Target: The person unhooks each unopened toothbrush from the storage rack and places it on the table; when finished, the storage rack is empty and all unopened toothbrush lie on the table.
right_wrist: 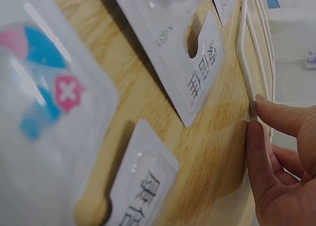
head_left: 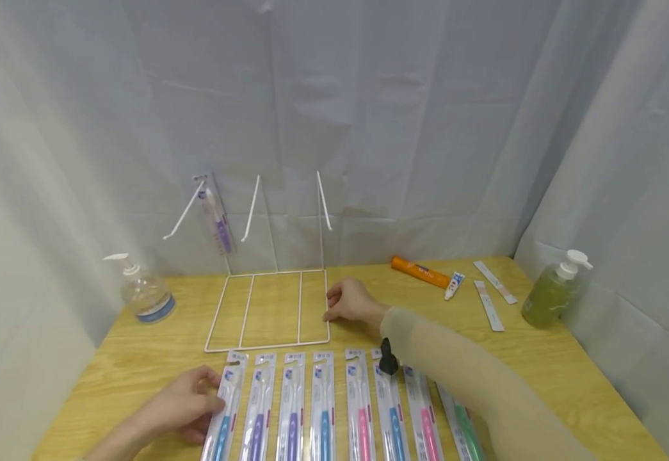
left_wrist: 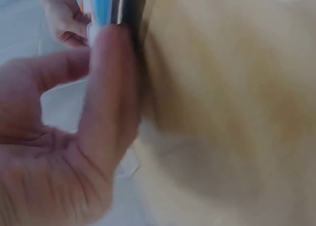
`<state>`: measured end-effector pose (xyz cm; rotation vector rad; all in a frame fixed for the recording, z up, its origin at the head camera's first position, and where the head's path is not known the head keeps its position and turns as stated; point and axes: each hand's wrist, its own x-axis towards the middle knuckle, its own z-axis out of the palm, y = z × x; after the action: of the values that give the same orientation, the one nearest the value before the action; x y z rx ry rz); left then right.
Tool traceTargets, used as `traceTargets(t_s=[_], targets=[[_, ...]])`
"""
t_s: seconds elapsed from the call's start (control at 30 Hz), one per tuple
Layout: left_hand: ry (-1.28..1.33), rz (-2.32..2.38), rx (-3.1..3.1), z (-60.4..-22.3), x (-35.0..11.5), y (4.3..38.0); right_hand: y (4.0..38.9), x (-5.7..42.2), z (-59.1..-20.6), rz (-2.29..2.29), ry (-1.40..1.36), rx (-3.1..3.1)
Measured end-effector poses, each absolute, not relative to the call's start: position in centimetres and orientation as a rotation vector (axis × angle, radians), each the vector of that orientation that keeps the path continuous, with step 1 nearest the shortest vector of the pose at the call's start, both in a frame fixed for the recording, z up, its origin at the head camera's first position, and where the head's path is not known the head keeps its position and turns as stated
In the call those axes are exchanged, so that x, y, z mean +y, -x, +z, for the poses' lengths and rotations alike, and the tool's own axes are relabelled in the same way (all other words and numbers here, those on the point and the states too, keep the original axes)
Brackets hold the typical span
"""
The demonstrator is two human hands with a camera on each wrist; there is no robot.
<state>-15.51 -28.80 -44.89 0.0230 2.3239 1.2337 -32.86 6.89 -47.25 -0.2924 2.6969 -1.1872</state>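
In the head view, my left hand [head_left: 187,403] holds the left edge of the leftmost packaged toothbrush [head_left: 223,422], which has a blue handle. The left wrist view shows the fingers [left_wrist: 111,87] close up against the blue edge of that pack. Farther back, my right hand [head_left: 354,302] pinches the right side of the base of a white wire display rack [head_left: 267,346]. Thumb and index finger meet on the white wire [right_wrist: 245,53] in the right wrist view. One purple toothbrush pack [head_left: 219,221] hangs on the rack's left hook; the other two hooks carry nothing.
Several packaged toothbrushes [head_left: 325,410] lie in a row along the front, partly under my right forearm. A clear pump bottle [head_left: 144,294] stands at left, a green one [head_left: 547,298] at right. An orange tube [head_left: 420,272], a small toothpaste tube [head_left: 454,286] and two slim packets [head_left: 488,306] lie back right.
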Motion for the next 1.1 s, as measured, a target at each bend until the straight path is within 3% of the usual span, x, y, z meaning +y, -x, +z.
traceTargets(t_s=[0.2,0.5,0.83,1.1], targets=[[-0.040,0.876,2.742,-42.4,-29.3,17.7,33.1,7.0,-47.1,-1.185,0.291,2.695],[-0.265,1.293,3.042,-38.5,-29.2,27.5,33.2,7.3,-47.1,-1.168,0.275,2.725],[0.177,1.778,2.993,-36.3,-28.6,37.4,32.9,7.0,-47.0,-1.179,0.274,2.710],[0.234,1.744,2.975,-35.3,-27.4,37.7,32.8,6.8,-47.2,-1.185,0.264,2.697]])
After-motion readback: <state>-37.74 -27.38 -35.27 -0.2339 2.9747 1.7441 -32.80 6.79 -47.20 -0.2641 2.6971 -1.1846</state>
